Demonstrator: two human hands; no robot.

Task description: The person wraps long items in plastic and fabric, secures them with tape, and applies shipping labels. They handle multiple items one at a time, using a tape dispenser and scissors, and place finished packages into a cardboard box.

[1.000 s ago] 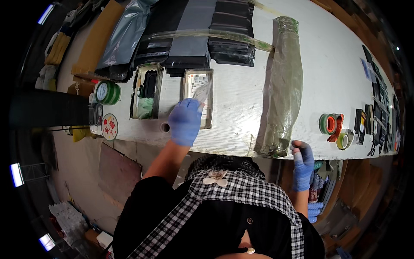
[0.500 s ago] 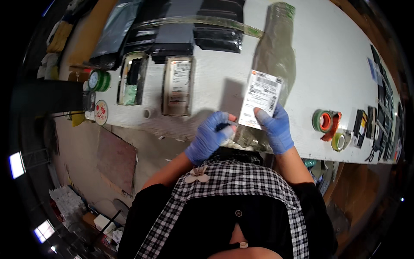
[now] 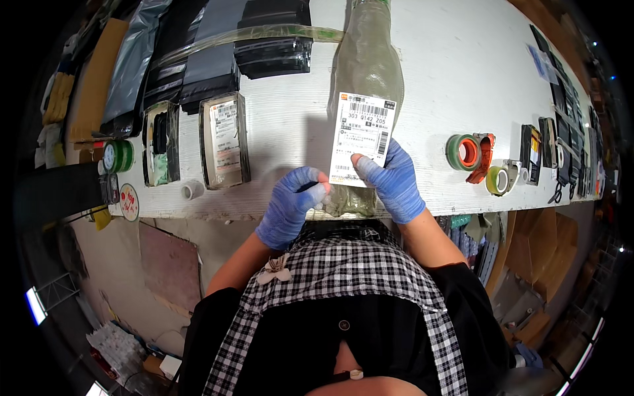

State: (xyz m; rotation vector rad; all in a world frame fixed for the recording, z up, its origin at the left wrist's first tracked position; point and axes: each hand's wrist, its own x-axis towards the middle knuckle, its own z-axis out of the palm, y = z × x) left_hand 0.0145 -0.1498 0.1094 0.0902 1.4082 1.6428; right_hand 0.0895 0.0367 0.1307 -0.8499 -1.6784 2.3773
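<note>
A white shipping label (image 3: 364, 135) lies in my right hand (image 3: 396, 185), its thumb on the printed face and its fingers underneath. My left hand (image 3: 289, 206) is closed in a pinch at the label's lower left corner; the fingertips cover what is between them. Both hands wear blue wrappings like gloves. Behind the label stretches a long package in grey-green plastic film (image 3: 367, 56), lying on the white table (image 3: 456, 79) with its near end at the table's front edge. The label hides part of the package.
Two narrow boxes, one with a label (image 3: 224, 138) and one with dark contents (image 3: 160, 148), stand left of my hands. Dark plastic mailers (image 3: 274, 39) are stacked behind them. A small white ring (image 3: 191, 190) and green tape (image 3: 119, 156) sit farther left, an orange-cored tape roll (image 3: 467, 152) right.
My view has shifted, so the table's things sit farther left in it. My right hand still holds the label, and my left stays pinched at its corner.
</note>
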